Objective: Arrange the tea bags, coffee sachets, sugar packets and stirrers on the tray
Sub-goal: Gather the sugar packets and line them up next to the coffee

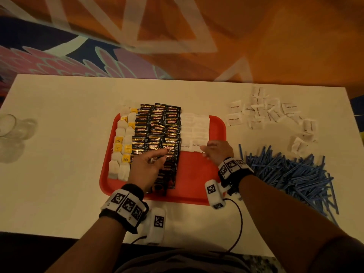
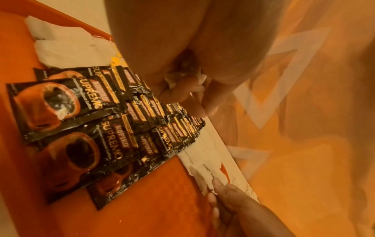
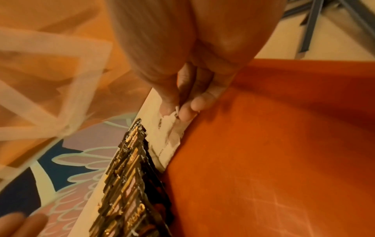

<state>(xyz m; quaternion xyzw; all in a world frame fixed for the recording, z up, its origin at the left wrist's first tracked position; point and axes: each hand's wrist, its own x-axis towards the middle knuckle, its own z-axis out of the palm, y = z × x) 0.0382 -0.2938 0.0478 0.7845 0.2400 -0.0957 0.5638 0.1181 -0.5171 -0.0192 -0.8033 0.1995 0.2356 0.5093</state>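
Observation:
A red tray [image 1: 195,180] holds tea bags [image 1: 122,146] in its left columns, black coffee sachets [image 1: 157,125] in the middle and white sugar packets [image 1: 195,129] on the right. My right hand [image 1: 206,152] pinches the nearest sugar packet [image 3: 172,126] at the near end of that row, thumb and fingertips [image 3: 188,112] on its edge. My left hand [image 1: 153,160] hovers over the coffee sachets [image 2: 81,144], its fingers curled round some white packets [image 2: 172,80]. Loose sugar packets [image 1: 262,113] and a heap of blue stirrers [image 1: 295,178] lie on the table to the right.
The white table [image 1: 59,174] carries a clear glass [image 1: 7,125] at its far left edge. Bare red tray floor [image 3: 263,144] shows on the near right side. A black cable [image 1: 239,223] runs off the table's near edge.

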